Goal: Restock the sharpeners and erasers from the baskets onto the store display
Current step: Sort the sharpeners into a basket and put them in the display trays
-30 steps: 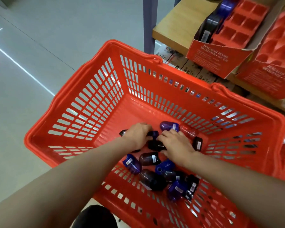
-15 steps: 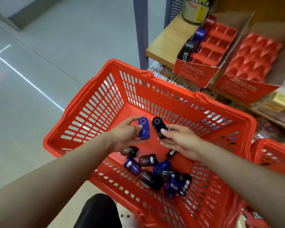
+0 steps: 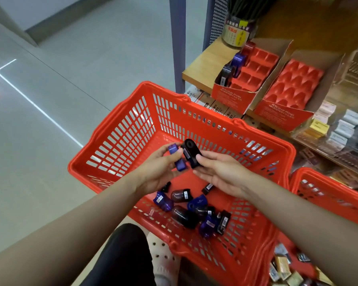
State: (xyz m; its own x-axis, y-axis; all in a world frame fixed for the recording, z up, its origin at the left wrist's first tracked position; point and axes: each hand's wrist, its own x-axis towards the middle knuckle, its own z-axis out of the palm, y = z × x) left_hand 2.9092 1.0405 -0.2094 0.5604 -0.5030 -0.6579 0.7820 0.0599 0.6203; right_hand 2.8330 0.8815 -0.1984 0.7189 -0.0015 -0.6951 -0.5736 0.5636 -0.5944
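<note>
I see both forearms bare to the frame's edge, no sleeves, watch or rings on the left hand (image 3: pixel 157 174) or right hand (image 3: pixel 221 174). Below, a black trouser leg (image 3: pixel 122 256) and a white clog (image 3: pixel 163 259) with round holes.

**Shelf and floor around our hands**

Beyond our right hand (image 3: pixel 221 174) we see a wooden shelf (image 3: pixel 203 67) carrying two red display boxes (image 3: pixel 232 96), a labelled can (image 3: pixel 237 36) and a clear eraser case (image 3: pixel 339 124). Beneath our hands, the red basket (image 3: pixel 120 141) sits on the grey floor (image 3: pixel 70 79).
</note>
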